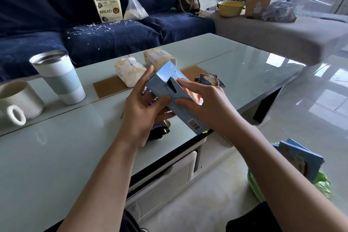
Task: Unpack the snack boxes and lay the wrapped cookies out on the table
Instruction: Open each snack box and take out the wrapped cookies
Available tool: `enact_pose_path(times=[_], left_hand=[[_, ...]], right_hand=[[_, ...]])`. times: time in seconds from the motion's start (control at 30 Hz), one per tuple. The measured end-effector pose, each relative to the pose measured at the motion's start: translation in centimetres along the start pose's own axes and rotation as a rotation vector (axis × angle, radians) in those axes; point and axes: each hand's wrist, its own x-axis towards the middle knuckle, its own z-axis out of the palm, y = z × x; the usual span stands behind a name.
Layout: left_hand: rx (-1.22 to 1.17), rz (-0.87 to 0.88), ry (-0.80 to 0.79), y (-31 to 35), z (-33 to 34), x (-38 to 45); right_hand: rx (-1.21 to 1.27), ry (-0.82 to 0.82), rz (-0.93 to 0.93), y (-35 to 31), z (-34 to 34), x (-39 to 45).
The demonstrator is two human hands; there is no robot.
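Head view: we see a long blue snack box (170, 88) held tilted above the glass worktop (56, 152), between both hands. It is a slim carton with a glossy pale-blue upper face, a barcode near its lower end, and an orange-and-white printed picture on the side under the right hand. A ragged tear runs along its top, opening into a dark slit near the middle.

Our left hand (140, 111) cradles the box from below and from the left, its grip curled round the carton with the thumb pressed on the torn face. Our right hand (202, 103) grips the box from the right, fingers lying across the top beside the tear.

Dark purple wrapped cookies (160, 131) lie on the worktop just under the left hand, and more purple packets (211, 80) sit beyond the box on a brown card (111, 87). Two tissue packs (130, 71) rest behind, a white tumbler (59, 77) and a ribbed mug (17, 101) stand at the left. Another blue box (299, 158) lies low at the right, off the worktop.
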Motion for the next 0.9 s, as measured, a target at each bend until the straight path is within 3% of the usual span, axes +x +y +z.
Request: enact_pose_path(times=[0.1,0.23,0.33,0.57,0.77,0.83,0.9], left_hand=[[-0.023,-0.007,0.002,0.4,0.0,-0.1],[-0.087,-0.061,0.138,1.0,0.6,-0.2],[0.003,-0.052,0.206,0.6,0.4,0.0],[0.047,-0.004,0.191,0.3,0.1,0.1],[0.039,0.010,0.192,0.4,0.1,0.0],[0.002,0.010,0.210,0.4,0.3,0.0],[-0.033,0.017,0.246,0.3,0.5,0.1]], right_hand=[[-0.052,0.039,-0.122,-0.4,0.1,-0.2],[-0.200,0.019,-0.235,-0.7,0.7,-0.2],[-0.140,0.030,-0.198,-0.2,0.7,0.0],[-0.128,0.177,-0.202,0.1,0.5,0.1],[0.025,0.219,-0.061,0.4,0.0,0.6],[0.104,0.160,-0.044,0.3,-0.1,0.3],[-0.005,0.006,-0.071,-0.2,-0.2,-0.1]])
